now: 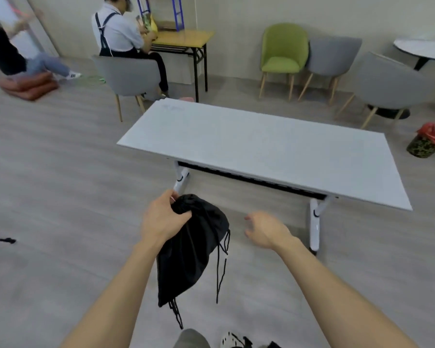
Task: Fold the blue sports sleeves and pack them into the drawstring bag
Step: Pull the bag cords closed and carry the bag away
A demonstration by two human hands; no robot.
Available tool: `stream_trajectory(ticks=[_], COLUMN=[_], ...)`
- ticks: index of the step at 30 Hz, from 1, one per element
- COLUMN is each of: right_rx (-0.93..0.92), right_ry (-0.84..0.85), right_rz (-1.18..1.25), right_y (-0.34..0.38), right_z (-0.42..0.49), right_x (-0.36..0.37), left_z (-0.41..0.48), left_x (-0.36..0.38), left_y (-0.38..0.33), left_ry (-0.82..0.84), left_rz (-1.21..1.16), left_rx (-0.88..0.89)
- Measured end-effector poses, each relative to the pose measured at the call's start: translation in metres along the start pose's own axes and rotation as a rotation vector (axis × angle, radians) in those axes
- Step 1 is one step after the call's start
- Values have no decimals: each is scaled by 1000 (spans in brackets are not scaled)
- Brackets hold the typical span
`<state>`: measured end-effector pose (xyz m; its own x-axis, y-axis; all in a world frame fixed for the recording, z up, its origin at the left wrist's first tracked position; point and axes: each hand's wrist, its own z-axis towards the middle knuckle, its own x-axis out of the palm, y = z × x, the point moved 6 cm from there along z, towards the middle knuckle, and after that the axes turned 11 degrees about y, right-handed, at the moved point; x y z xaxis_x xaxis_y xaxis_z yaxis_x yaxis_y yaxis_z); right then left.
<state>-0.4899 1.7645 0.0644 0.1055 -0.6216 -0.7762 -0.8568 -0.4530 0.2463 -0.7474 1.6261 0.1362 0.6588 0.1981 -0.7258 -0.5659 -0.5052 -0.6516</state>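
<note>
A black drawstring bag (189, 249) hangs in the air in front of me, its cords dangling below and to its right. My left hand (161, 218) grips the bag at its gathered top. My right hand (265, 228) is to the right of the bag, apart from it, fingers spread and holding nothing. No blue sports sleeves are visible; the bag's inside is hidden.
A white table (261, 149) stands just ahead with a bare top. Beyond it are a green chair (284, 51), grey chairs (333, 56), and a seated person (118, 33) at a wooden desk (183, 37). A bin (425, 144) sits on the floor at right.
</note>
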Motion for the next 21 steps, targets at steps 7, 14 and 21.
stream_trajectory(ticks=[7, 14, 21], right_rx=[12, 124, 172], right_ry=[-85, -140, -144], right_rz=[17, 115, 175], right_y=[49, 97, 145], right_z=[118, 220, 294], right_x=[-99, -169, -215], left_z=[172, 338, 457], left_x=[-143, -288, -307], left_y=[-9, -33, -80], left_ry=[-204, -376, -376], left_rz=[-130, -59, 98], left_rx=[92, 204, 399])
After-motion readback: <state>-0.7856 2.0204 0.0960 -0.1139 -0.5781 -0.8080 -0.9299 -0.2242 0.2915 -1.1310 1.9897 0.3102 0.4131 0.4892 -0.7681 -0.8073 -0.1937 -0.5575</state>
